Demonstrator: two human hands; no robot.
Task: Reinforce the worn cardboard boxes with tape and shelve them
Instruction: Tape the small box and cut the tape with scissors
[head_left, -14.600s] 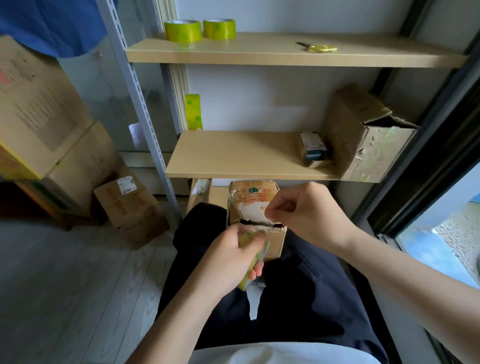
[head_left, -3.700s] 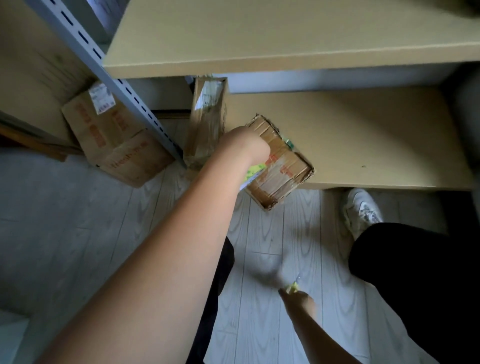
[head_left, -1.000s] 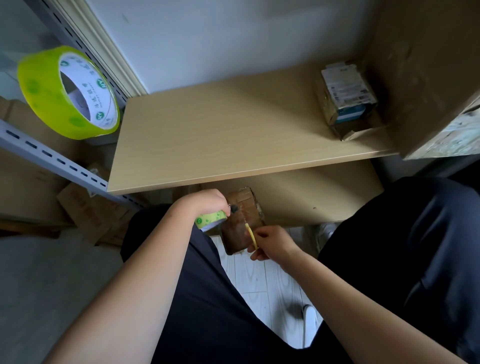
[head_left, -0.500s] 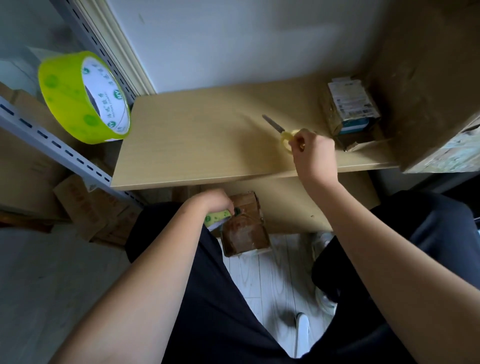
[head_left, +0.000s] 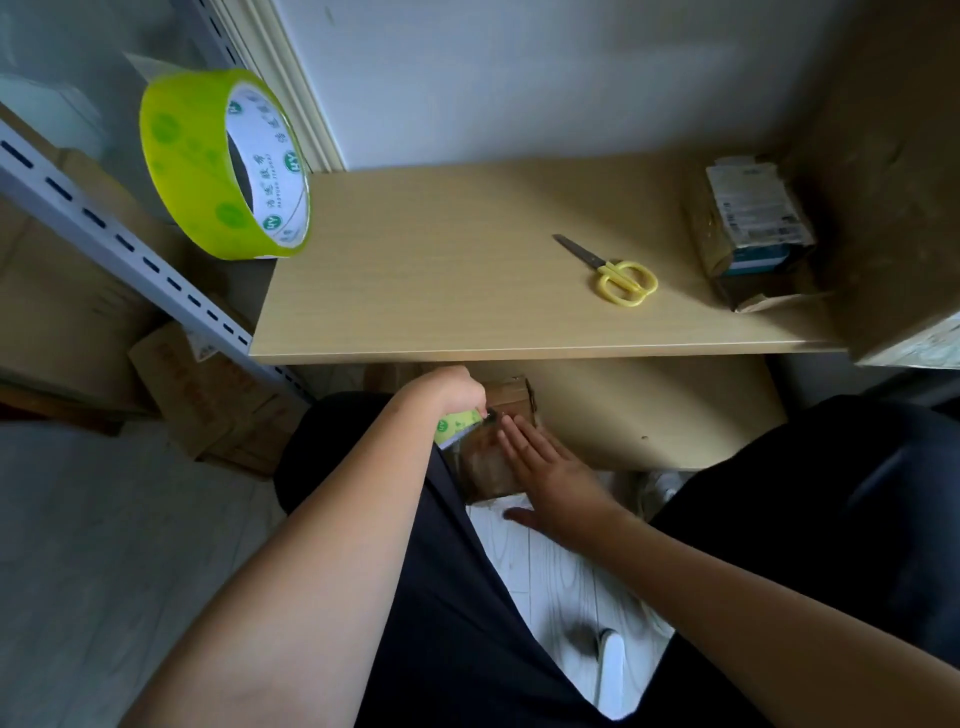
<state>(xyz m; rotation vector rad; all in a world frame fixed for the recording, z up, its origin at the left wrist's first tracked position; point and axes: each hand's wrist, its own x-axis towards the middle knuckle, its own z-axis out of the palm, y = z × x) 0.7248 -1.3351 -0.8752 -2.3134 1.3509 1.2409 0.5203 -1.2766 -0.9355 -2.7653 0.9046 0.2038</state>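
The head view shows one small cardboard box (head_left: 493, 457) at the lower shelf's front edge, two tape rolls, one pair of yellow scissors (head_left: 613, 273) and two more boxes (head_left: 748, 234) on the middle shelf (head_left: 441, 291). The left hand (head_left: 447, 392) grips the smaller tape roll (head_left: 457, 425) against the box, while the right hand (head_left: 550, 473) lies flat on it, fingers straight and together. Half a second ago that hand held the scissors at the middle shelf; now they lie there alone, and the large roll (head_left: 218, 166) hangs closer at upper left.
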